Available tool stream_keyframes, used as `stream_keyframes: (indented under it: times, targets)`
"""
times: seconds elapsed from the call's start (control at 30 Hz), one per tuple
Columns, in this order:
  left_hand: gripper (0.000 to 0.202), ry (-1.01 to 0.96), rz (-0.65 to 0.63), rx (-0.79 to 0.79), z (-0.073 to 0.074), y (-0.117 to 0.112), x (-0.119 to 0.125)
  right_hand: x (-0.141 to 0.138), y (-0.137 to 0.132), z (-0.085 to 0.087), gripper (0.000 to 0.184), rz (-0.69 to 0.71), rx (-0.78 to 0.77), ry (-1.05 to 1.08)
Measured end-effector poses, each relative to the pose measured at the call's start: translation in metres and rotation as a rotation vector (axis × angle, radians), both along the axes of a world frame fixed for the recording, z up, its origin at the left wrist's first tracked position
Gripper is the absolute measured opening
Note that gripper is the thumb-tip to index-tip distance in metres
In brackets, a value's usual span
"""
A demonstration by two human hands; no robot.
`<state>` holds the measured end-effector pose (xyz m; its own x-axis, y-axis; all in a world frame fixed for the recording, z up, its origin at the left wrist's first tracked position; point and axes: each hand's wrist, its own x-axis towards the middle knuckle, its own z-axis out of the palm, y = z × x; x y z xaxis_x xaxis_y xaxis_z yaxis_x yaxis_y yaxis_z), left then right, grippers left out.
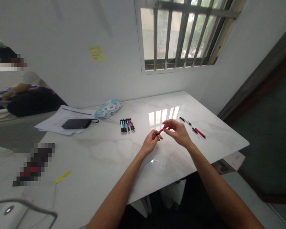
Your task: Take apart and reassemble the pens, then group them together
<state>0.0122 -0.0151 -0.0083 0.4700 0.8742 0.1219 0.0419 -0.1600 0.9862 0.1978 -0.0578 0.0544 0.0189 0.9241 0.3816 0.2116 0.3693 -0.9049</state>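
Both my hands meet above the middle of the white table, on a red and black pen [162, 129]. My left hand [151, 142] grips its dark end with the fingertips. At the red end, my right hand [177, 131] pinches the barrel between thumb and fingers. Whether the pen is in one piece or two is hidden by the fingers. Right of my hands lie pen parts: a black and clear piece [185, 121], and a red barrel [200, 133] beside another thin dark and clear piece [194, 130]. Several assembled pens [127, 126] in white, teal and red lie in a row to the left.
On the marble-patterned table [105, 165] lie papers [54, 119], a black pouch [76, 123] with a strap and a blue-white packet [108, 108]. A yellow strip [62, 177] is at left. Another person [26, 82] sits beyond the wall's edge. A barred window [181, 38] is ahead.
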Motion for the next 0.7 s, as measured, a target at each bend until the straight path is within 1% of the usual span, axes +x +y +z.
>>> stream_keyframes:
  times: [0.1, 0.2, 0.27, 0.37, 0.43, 0.5, 0.57, 0.63, 0.7]
  targets:
    - [0.011, -0.077, 0.03, -0.051, 0.002, 0.003, -0.002, 0.016, -0.002, 0.004, 0.029, -0.066, 0.012, -0.02]
    - [0.013, -0.033, 0.063, -0.042, 0.007, 0.003, -0.004, 0.021, -0.005, 0.004, 0.029, -0.075, 0.004, -0.055]
    - [0.022, 0.017, 0.03, -0.018, 0.011, 0.0, -0.005, 0.017, -0.008, 0.0, 0.027, -0.045, -0.012, -0.077]
    - [0.033, 0.057, -0.069, 0.007, 0.017, -0.005, -0.004, 0.005, -0.012, -0.008, 0.023, 0.021, -0.041, -0.097]
    - [0.034, 0.061, -0.111, 0.023, 0.018, -0.007, -0.003, -0.002, -0.013, -0.013, 0.02, 0.046, -0.051, -0.098]
    - [0.033, 0.083, -0.123, 0.056, 0.017, -0.008, -0.003, -0.002, -0.014, -0.016, 0.023, 0.042, -0.057, -0.097]
    - [0.033, 0.116, -0.106, 0.09, 0.016, -0.007, -0.003, 0.01, -0.016, -0.02, 0.027, -0.035, -0.053, -0.13]
    - [0.035, 0.138, -0.07, 0.113, 0.015, -0.005, -0.003, 0.033, -0.021, -0.027, 0.027, -0.182, -0.05, -0.231]
    - [0.037, 0.146, -0.027, 0.125, 0.014, -0.003, -0.003, 0.062, -0.031, -0.04, 0.026, -0.341, -0.072, -0.391]
